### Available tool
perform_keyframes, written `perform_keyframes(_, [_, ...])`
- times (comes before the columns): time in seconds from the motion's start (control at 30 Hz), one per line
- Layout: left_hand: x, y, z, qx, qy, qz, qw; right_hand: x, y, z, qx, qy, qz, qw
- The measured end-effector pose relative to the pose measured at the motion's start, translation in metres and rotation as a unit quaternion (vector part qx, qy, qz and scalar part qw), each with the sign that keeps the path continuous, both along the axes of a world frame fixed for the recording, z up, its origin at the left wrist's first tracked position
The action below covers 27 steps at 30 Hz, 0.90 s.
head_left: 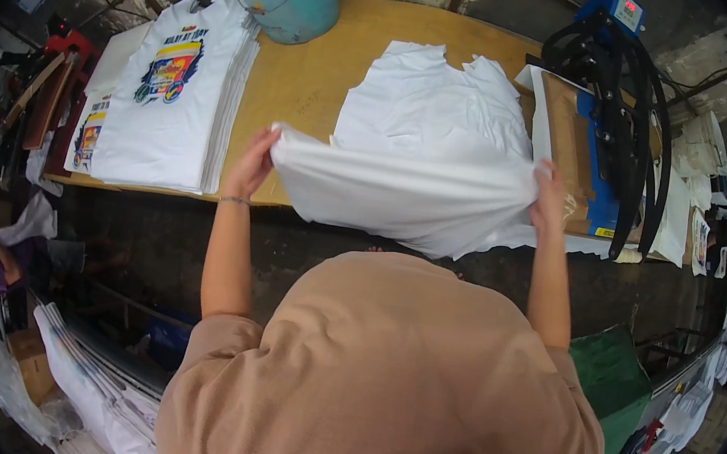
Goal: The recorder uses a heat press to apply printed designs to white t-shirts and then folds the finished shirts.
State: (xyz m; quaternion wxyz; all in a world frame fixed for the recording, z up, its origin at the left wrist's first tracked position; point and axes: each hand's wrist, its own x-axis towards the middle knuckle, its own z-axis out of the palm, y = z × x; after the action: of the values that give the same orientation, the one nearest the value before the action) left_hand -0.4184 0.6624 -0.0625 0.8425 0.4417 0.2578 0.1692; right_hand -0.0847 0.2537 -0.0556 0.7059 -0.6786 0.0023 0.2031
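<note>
A plain white shirt panel [403, 191] hangs stretched between my two hands over the front edge of the table. My left hand [252, 163] pinches its left corner, and my right hand [549, 199] grips the right side; some fingertips there are hidden by the cloth. Beneath and behind it lies more white cut fabric [436, 101], shaped like shirt pieces with neck and armhole curves. To the left sits a neat stack of white printed shirt pieces [164, 128], the top one bearing a colourful design.
A heat press [603, 129] with black arms and a blue control box stands at the right of the yellow table [303, 86]. Teal buckets [286, 3] stand at the back. Another person [1, 262] is at the far left. Fabric piles [95, 376] lie behind me.
</note>
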Motion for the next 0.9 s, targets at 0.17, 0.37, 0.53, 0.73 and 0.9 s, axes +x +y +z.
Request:
perform_keyframes(0.17, [-0.010, 0.004, 0.104, 0.134, -0.228, 0.114, 0.958, -0.006, -0.042, 0.143, 0.298, -0.195, 0.123, 0.926])
perform_keyframes(0.37, [0.003, 0.037, 0.149, 0.426, -0.050, 0.125, 0.895, 0.002, -0.063, 0.178, -0.016, -0.229, 0.123, 0.966])
perform_keyframes(0.53, [0.037, 0.044, 0.179, 0.447, -0.198, 0.179, 0.854, 0.028, -0.045, 0.199, 0.091, -0.349, 0.073, 0.930])
perform_keyframes(0.73, [0.044, 0.030, 0.221, 0.432, -0.280, 0.181, 0.838, 0.035, -0.051, 0.221, 0.097, -0.381, -0.025, 0.919])
perform_keyframes(0.9, [0.036, 0.029, 0.229, 0.437, -0.289, 0.200, 0.828, 0.050, -0.073, 0.215, 0.132, -0.347, -0.073, 0.925])
